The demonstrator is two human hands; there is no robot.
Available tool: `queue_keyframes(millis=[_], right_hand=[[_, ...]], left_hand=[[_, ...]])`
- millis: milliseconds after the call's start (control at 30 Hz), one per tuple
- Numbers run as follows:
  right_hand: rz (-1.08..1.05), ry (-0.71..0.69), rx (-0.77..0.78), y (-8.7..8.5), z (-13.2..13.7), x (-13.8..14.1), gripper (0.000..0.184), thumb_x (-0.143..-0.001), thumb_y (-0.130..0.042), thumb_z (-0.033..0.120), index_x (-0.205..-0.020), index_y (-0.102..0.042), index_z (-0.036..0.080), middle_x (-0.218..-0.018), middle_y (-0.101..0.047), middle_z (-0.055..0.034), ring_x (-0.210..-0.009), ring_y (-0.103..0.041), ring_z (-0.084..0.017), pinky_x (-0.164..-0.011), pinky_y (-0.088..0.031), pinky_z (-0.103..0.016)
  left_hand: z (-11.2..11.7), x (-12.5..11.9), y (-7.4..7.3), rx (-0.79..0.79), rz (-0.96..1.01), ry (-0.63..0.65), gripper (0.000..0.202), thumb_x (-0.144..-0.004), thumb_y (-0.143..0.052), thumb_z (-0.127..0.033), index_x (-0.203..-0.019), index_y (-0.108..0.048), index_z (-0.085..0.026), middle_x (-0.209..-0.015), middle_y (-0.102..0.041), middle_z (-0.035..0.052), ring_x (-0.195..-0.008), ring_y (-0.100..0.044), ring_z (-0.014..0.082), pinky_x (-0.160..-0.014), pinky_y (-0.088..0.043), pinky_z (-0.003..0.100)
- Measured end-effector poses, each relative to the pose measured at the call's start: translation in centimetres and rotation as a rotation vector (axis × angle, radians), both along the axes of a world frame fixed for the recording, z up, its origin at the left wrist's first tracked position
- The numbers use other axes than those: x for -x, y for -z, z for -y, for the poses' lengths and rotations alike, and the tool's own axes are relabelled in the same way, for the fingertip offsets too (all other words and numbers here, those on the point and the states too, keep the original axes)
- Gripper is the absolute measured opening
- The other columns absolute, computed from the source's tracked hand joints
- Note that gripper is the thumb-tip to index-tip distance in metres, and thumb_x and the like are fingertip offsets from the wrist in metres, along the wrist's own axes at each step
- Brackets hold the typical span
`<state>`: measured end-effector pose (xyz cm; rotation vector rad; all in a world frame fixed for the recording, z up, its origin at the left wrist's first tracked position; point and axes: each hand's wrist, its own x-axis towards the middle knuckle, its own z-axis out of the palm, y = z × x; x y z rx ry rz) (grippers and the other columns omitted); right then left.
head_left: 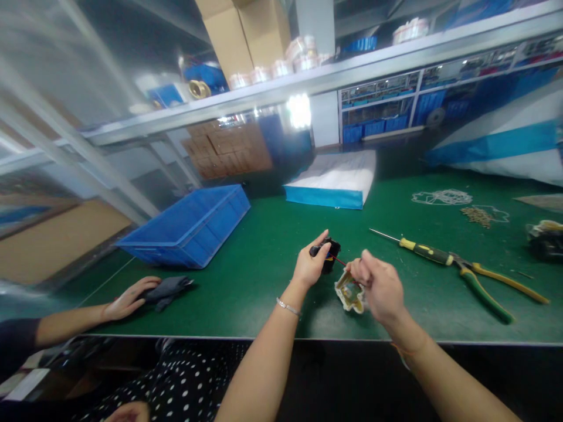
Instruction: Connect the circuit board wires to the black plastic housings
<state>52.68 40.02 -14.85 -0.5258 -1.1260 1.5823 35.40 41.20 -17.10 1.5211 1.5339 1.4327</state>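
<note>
A left hand is pinching a black part between thumb and fingers above a green bench, while a right hand, fingers curled tightly together, is gripping its red wire; an open, off-white shell is showing its greenish interior just beneath.

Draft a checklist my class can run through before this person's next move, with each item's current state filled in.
1. Black part held: ok, in the left hand's grip.
2. Red wire visible: ok, between the black part and the right hand.
3. Right hand's exact hold: cannot tell; its curled fingers hide it beside the pale housing.
4. Screwdriver on the table: ok, lying to the right of both hands.
5. Pliers closed: not ok, handles spread apart.
6. Co-worker's hand clear of the work: ok, well left, on dark cloth.
</note>
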Motion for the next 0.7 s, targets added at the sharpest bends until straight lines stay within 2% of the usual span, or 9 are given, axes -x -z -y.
queue_keyframes(millis=[67, 100, 233, 333, 433, 467, 533, 600, 700], right_hand=[[-0.155, -0.037, 0.201, 0.4, -1.3, -1.5, 0.045, -0.088, -0.052, 0.043, -0.052, -0.037, 0.021, -0.050, -0.022, 0.0068, -0.048, -0.027, -0.010, -0.078, -0.043, -0.033], [-0.177, -0.072, 0.261, 0.7, -1.8, -2.3, 0.043, -0.087, -0.054, 0.043, -0.054, -0.037, 0.021, -0.051, -0.023, 0.0071, -0.048, -0.028, -0.010, -0.079, -0.043, -0.034], [0.031, -0.165, 0.258, 1.7, -1.5, -4.3, 0.043, -0.084, -0.057, 0.049, -0.056, -0.044, 0.019, -0.060, -0.045, 0.0015, -0.071, -0.051, -0.015, -0.083, -0.041, -0.032], [0.244, -0.279, 0.228, 1.7, -0.2, -5.4, 0.045, -0.083, -0.057, 0.052, -0.057, -0.050, 0.017, -0.081, -0.061, -0.0059, -0.087, -0.055, -0.019, -0.078, -0.041, -0.030], [0.363, -0.341, 0.221, 1.0, 0.9, -6.9, 0.043, -0.084, -0.054, 0.053, -0.063, -0.055, 0.015, -0.110, -0.061, -0.0095, -0.093, -0.055, -0.020, -0.075, -0.043, -0.029], [0.401, -0.328, 0.225, 0.7, 1.1, -7.4, 0.041, -0.084, -0.054, 0.053, -0.067, -0.057, 0.016, -0.113, -0.060, -0.0093, -0.093, -0.055, -0.020, -0.073, -0.043, -0.028], [0.491, -0.313, 0.237, 0.4, 1.7, -8.5, 0.037, -0.083, -0.055, 0.053, -0.075, -0.061, 0.017, -0.102, -0.063, -0.0082, -0.087, -0.057, -0.018, -0.066, -0.043, -0.026], [0.570, -0.371, 0.247, 0.7, 2.2, -9.3, 0.038, -0.083, -0.054, 0.054, -0.079, -0.060, 0.017, -0.076, -0.063, -0.0042, -0.066, -0.055, -0.014, -0.055, -0.038, -0.022], [0.624, -0.560, 0.305, 2.7, 3.1, -10.3, 0.040, -0.086, -0.047, 0.057, -0.079, -0.056, 0.018, -0.049, -0.048, 0.0051, -0.038, -0.031, -0.006, -0.041, -0.021, -0.020]], left_hand=[[0.8, 0.2, 0.5, 0.030, -0.215, 0.106, 0.044, -0.088, -0.053, -0.046, -0.129, -0.053, -0.032, -0.126, -0.060, 0.0017, -0.117, -0.055, 0.0219, -0.105, -0.039, 0.034], [1.2, 0.2, 0.7, 0.047, -0.330, 0.143, 0.044, -0.088, -0.053, -0.046, -0.130, -0.051, -0.035, -0.123, -0.061, 0.0010, -0.114, -0.056, 0.0214, -0.103, -0.041, 0.033], [1.6, -0.3, 1.0, 0.068, -0.672, 0.167, 0.045, -0.087, -0.053, -0.048, -0.131, -0.048, -0.042, -0.118, -0.059, 0.0011, -0.105, -0.058, 0.0199, -0.097, -0.045, 0.033], [1.0, -1.1, 1.1, 0.051, -0.752, 0.157, 0.039, -0.086, -0.055, -0.047, -0.124, -0.056, -0.041, -0.121, -0.056, 0.0022, -0.113, -0.052, 0.0215, -0.100, -0.042, 0.035], [0.1, -1.9, 1.2, 0.079, -0.713, 0.147, 0.032, -0.084, -0.059, -0.044, -0.115, -0.063, -0.038, -0.126, -0.055, 0.0021, -0.116, -0.050, 0.0232, -0.103, -0.039, 0.038], [-0.2, -2.1, 1.3, 0.086, -0.681, 0.142, 0.030, -0.083, -0.060, -0.043, -0.111, -0.066, -0.037, -0.130, -0.053, 0.0018, -0.117, -0.049, 0.0241, -0.105, -0.038, 0.040], [-0.8, -2.5, 1.3, 0.087, -0.609, 0.166, 0.025, -0.081, -0.062, -0.038, -0.104, -0.070, -0.033, -0.136, -0.049, 0.0009, -0.120, -0.048, 0.0256, -0.106, -0.037, 0.042], [-1.2, -2.8, 1.3, 0.083, -0.555, 0.225, 0.023, -0.080, -0.061, -0.035, -0.102, -0.071, -0.031, -0.134, -0.053, 0.0002, -0.119, -0.049, 0.0248, -0.107, -0.037, 0.041], [-1.7, -2.9, 1.3, 0.073, -0.518, 0.303, 0.024, -0.080, -0.061, -0.034, -0.102, -0.071, -0.030, -0.120, -0.064, -0.0003, -0.114, -0.054, 0.0217, -0.105, -0.039, 0.038]])
